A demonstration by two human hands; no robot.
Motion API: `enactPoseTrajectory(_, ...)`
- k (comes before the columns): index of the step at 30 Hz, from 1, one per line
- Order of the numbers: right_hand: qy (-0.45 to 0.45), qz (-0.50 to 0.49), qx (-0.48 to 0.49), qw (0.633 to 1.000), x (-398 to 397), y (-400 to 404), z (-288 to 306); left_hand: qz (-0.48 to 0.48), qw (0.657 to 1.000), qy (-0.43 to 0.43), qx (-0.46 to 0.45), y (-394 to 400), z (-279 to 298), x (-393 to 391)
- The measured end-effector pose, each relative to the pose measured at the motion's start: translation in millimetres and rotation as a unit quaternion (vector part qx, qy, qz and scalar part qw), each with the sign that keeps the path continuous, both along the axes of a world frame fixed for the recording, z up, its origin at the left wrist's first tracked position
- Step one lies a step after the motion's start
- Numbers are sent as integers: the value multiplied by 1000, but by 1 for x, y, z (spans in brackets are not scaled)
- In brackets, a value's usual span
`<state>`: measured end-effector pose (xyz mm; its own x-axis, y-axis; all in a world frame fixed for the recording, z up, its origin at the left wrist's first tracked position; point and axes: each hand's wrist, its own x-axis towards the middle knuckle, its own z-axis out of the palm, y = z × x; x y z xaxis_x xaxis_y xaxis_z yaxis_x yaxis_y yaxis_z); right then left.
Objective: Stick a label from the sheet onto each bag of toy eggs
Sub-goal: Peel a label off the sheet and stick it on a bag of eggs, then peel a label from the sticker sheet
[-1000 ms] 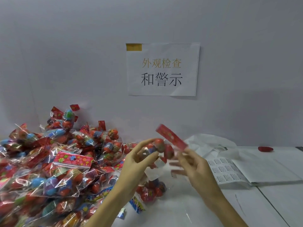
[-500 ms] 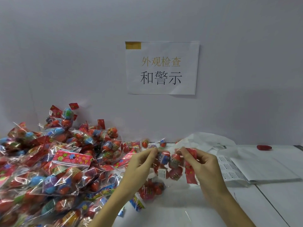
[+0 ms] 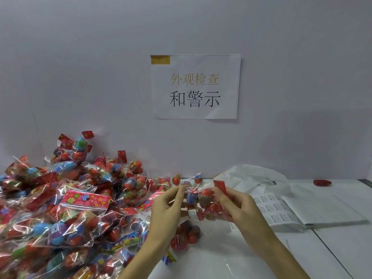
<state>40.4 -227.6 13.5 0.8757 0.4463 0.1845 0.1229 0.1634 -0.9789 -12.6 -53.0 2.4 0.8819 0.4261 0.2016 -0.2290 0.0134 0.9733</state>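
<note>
Wall notice (image 3: 195,87) reads 外观检查 和警示. Left hand (image 3: 167,210) and right hand (image 3: 239,208) pinch one clear bag (image 3: 201,200) of red toy eggs above the table's (image 3: 221,258) middle; label sheet (image 3: 275,210) near its right edge.

Bag of toy eggs (image 3: 201,200): one second ago raised, red header tilted up; now I have lowered it, header at right. My left hand (image 3: 167,210) and right hand (image 3: 239,208): moved to pinch its opposite ends, stretching it level.
</note>
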Motion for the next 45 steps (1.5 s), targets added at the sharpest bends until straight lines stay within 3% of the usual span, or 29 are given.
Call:
enactPoseTrajectory(3,-6,20,-22,1000,0,2,-3,26,1000,16,1,1,-1,-1)
enactPoseTrajectory(9,-39,26,-79,996,3,1,-9,-23,999,42,21,8,9,-2)
enactPoseTrajectory(13,9,40,-19,999,4,0,-3,-104,992,39,-52,14,14,-4)
enactPoseTrajectory(15,8,-14,-7,1000,3,3,-4,-87,992,22,-88,12,14,-5)
enactPoseTrajectory(17,-35,-134,-50,989,3,6,-7,-17,997,6,-79,10,8,-2)
enactPoseTrajectory(19,-43,-172,-61,982,3,7,-8,79,996,-44,-23,8,3,-1)
enactPoseTrajectory(21,-16,-67,-35,997,0,11,-9,130,979,-125,95,6,0,-2)
enactPoseTrajectory(23,-18,20,-23,999,-6,18,-12,120,955,-164,217,1,-4,-3)
enactPoseTrajectory(25,-26,26,2,999,-8,22,-15,61,934,-190,295,-5,-8,-2)
enactPoseTrajectory(27,-9,0,31,999,-6,21,-12,28,921,-225,315,-9,-11,-2)
enactPoseTrajectory(31,33,-15,32,999,-1,12,-5,124,947,-165,246,-5,-3,-2)
enactPoseTrajectory(34,28,26,21,999,1,12,-8,19,997,-29,63,4,6,-3)
enactPoseTrajectory(36,2,17,-3,1000,2,12,-11,-55,996,7,-69,6,7,-1)
enactPoseTrajectory(38,-33,-14,-25,999,3,11,-12,-61,990,13,-128,4,6,0)
enactPoseTrajectory(40,-33,-14,-16,999,3,9,-9,-57,991,0,-121,1,5,1)
enactPoseTrajectory(45,18,20,-99,995,0,3,-3,-31,997,4,73,1,1,-2)
